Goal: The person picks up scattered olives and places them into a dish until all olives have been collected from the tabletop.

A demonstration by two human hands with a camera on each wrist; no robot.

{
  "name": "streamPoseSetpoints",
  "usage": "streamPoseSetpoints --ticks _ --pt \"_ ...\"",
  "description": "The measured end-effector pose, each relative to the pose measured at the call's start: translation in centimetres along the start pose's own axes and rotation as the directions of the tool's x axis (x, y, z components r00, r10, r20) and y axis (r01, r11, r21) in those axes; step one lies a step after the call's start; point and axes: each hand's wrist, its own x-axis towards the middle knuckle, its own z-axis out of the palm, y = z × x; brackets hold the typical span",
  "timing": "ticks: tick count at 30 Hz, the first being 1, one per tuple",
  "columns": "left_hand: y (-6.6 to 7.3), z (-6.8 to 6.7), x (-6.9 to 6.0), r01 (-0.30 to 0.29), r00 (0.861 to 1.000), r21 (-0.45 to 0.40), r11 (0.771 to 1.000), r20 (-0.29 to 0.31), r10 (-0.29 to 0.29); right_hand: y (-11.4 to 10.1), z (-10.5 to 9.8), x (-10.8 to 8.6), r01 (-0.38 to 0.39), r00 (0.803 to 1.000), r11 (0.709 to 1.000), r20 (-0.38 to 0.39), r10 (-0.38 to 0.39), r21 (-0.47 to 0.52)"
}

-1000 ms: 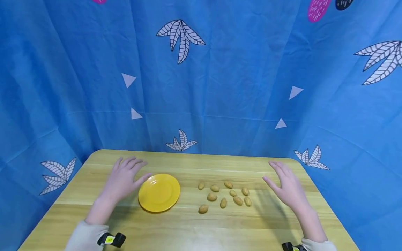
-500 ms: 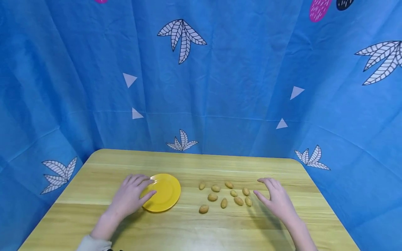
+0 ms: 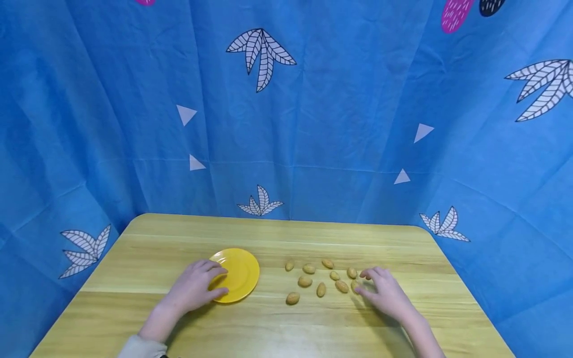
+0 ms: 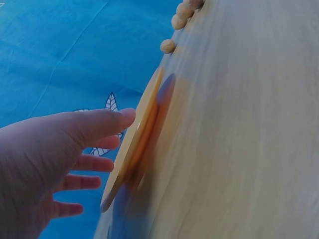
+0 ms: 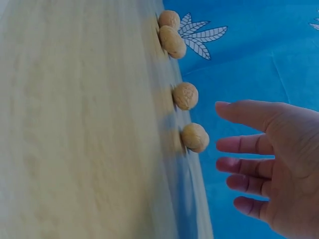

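Observation:
A round yellow plate [image 3: 243,273] lies left of the middle of the table. My left hand [image 3: 193,287] hovers over its left edge, thumb and fingers spread. In the left wrist view the thumb is beside the plate's rim [image 4: 130,147]; contact cannot be told. Several small tan oval pieces with rough skin, like nuts or tiny potatoes, are scattered right of the plate, one [image 3: 293,298] nearest the front. My right hand [image 3: 387,296] is at the rightmost piece [image 3: 354,286], which its thumb partly hides. Seen from the right wrist, a gap separates the fingers from the nearest piece [image 5: 195,138].
The wooden table [image 3: 268,333] has rounded far corners. Behind it and along both sides hangs a blue curtain [image 3: 340,124] with printed leaves and triangles.
Both hands have come lower and inward: the left moved right over the plate's edge, the right moved left to the nearest oval piece. Plate and pieces stay in place.

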Motion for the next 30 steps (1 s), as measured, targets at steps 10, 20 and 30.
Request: streamPoseSetpoints --ticks 10,20,30 --pt "0.5 0.4 0.2 -0.001 0.999 -0.002 1.000 0.053 0.001 -0.3 0.2 0.2 -0.005 0.998 0.999 0.055 0.007 -0.042" --pt "0.9 0.2 -0.3 0.029 0.995 -0.024 0.999 0.099 -0.026 -0.4 0.6 0.5 -0.053 0.991 0.997 0.116 0.060 -0.063" --pt "1.2 0.1 -0.4 0.042 0.994 -0.033 0.999 0.103 -0.038 -0.4 0.5 0.7 -0.054 0.990 0.997 0.128 0.061 -0.057"
